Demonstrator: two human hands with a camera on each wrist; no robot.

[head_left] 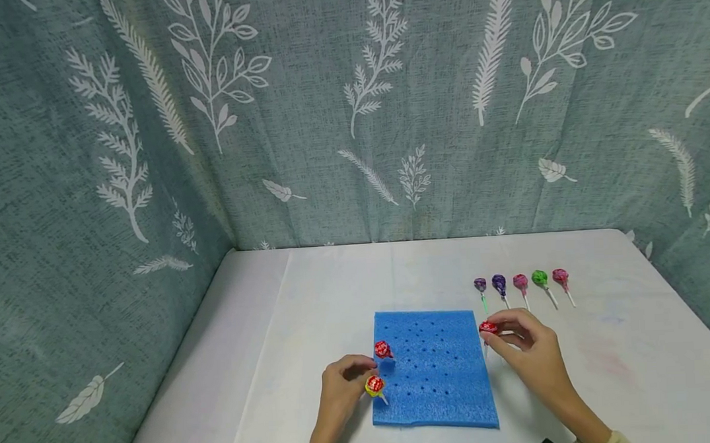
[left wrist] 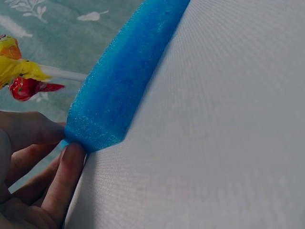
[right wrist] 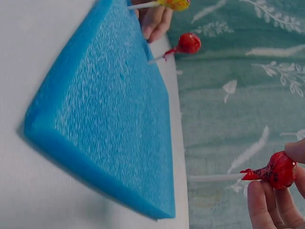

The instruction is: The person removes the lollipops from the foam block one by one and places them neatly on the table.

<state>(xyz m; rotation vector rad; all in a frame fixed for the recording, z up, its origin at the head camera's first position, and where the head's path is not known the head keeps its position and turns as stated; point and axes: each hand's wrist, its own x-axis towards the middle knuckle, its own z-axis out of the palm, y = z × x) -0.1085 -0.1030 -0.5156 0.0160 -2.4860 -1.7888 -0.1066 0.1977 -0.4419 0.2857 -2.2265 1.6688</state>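
A blue foam board (head_left: 434, 409) dotted with small holes lies on the table. Two lollipops stand in it along its left side: a red one (head_left: 382, 350) and a yellow-and-red one (head_left: 375, 384), sticks down in the foam. My left hand (head_left: 344, 387) pinches the board's left edge; in the left wrist view its fingertips (left wrist: 72, 153) are right at the foam's side. Between thumb and fingers my right hand (head_left: 530, 346) holds a red-wrapped lollipop (right wrist: 282, 171) by its head, over the board's right edge. Its white stick (right wrist: 214, 178) is bare and points away from the hand.
Behind the right hand, several lollipops lie in a row on the white table (head_left: 311, 296): a small purple one (head_left: 480, 285), a dark purple one (head_left: 499, 283), a green one (head_left: 539, 278) and pink ones (head_left: 560, 276). A leaf-patterned green curtain (head_left: 326, 117) hangs behind the table.
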